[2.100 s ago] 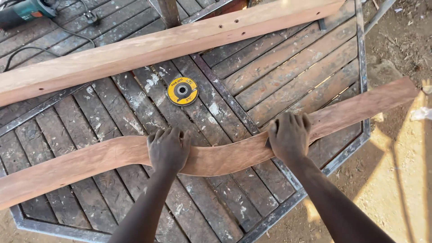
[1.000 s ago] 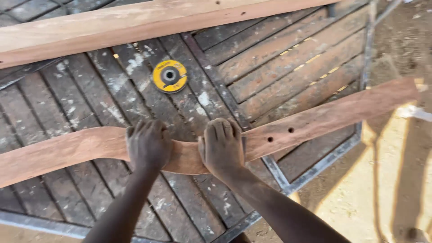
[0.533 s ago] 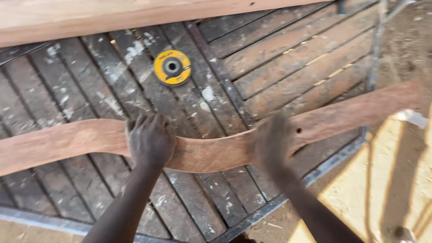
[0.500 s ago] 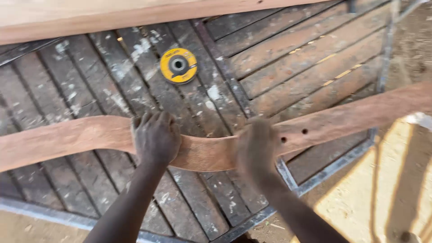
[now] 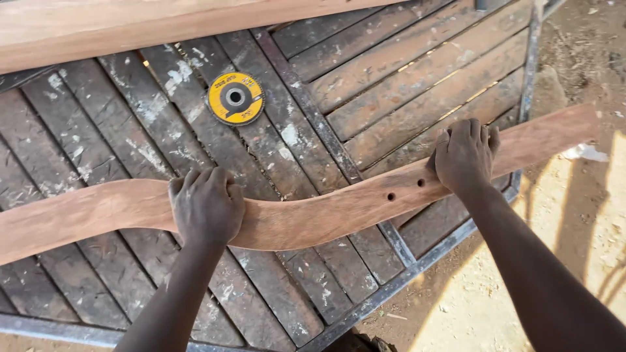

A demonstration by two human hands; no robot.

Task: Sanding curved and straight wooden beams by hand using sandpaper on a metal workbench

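A long curved reddish wooden piece lies across a slatted wooden work table, its right end sticking out past the table's edge. Two small holes show in it right of the middle. My left hand presses down on the curved piece left of centre, fingers curled over its far edge. My right hand rests flat on the piece further right, just beyond the two holes, fingers over the far edge.
A yellow and black grinding disc lies on the table slats behind the curved piece. A long straight pale plank lies across the back. A metal frame rims the table; sandy ground lies to the right.
My right hand has slid right along the curved piece, from close beside the left hand to past the two holes. My left hand stayed in place.
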